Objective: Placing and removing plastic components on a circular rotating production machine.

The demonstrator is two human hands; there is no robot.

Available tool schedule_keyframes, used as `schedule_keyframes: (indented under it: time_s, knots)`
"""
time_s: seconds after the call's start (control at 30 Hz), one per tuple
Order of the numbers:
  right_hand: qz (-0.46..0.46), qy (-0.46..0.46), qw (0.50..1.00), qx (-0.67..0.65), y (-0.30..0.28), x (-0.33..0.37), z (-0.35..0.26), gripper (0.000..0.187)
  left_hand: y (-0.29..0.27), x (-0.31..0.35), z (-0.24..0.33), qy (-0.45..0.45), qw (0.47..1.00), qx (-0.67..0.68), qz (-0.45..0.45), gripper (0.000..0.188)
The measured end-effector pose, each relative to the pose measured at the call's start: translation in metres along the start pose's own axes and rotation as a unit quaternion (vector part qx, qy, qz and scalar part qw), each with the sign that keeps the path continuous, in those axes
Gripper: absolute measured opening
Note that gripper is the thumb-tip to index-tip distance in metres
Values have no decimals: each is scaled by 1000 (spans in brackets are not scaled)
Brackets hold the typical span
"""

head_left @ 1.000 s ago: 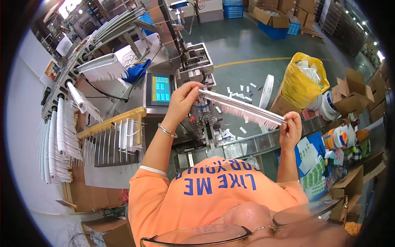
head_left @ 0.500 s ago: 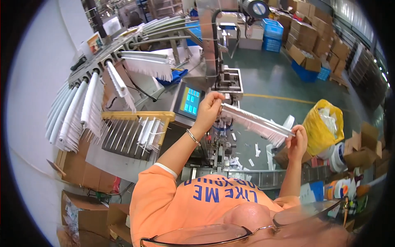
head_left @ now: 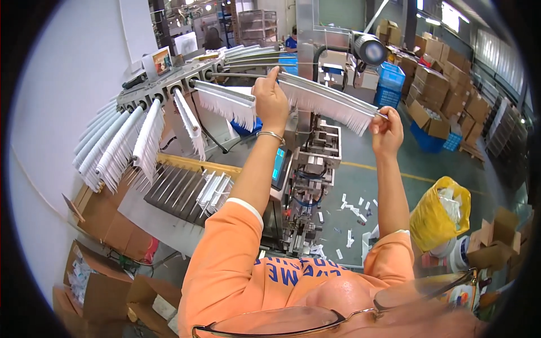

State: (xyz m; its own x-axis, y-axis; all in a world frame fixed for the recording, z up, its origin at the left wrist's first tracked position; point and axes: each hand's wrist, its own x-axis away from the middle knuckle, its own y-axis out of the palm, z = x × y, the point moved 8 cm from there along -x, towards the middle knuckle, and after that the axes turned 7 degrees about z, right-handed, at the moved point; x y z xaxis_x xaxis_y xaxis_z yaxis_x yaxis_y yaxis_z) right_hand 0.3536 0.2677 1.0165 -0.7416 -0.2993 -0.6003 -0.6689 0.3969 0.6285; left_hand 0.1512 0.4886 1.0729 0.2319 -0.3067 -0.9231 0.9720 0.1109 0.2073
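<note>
I hold a metal rod hung with a dense row of thin white strips (head_left: 332, 104) up in front of me, its right end lower than its left. My left hand (head_left: 271, 101), a bracelet on its wrist, is closed on the left end. With thumb and fingers my right hand (head_left: 387, 130) pinches the bare tip at the right end. To the left, a curved rack (head_left: 147, 90) carries several similar rods with white strips (head_left: 225, 104), and bare rods stick out farther back. My left hand is close to these.
Below my arms stands a machine (head_left: 315, 163) with a screen (head_left: 278, 164). A wooden-framed rack of metal rods (head_left: 174, 183) lies at left. A lamp (head_left: 370, 50) hangs ahead. On the right are a yellow sack (head_left: 442, 217) and cardboard boxes (head_left: 445, 67). White scraps (head_left: 354, 209) litter the floor.
Both my hands have risen and moved forward with the rod, bringing it away from above the machine toward the rack's far end. The view has tilted upward.
</note>
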Motion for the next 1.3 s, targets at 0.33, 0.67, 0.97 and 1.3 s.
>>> schedule_keyframes:
  time_s: [0.33,0.67,0.97,1.3]
  knots:
    - [-115,100,987,50,124,-15,101,21,-69,140,102,126,914,199,-332,25]
    - [19,3,995,95,127,-18,119,28,-237,156,10,-154,757,244,-586,11]
    - [-22,-28,992,120,144,-19,134,36,-333,142,-87,-254,881,20,-398,10]
    - [-27,-40,995,88,142,-18,136,34,-352,155,-128,-378,870,43,-313,8]
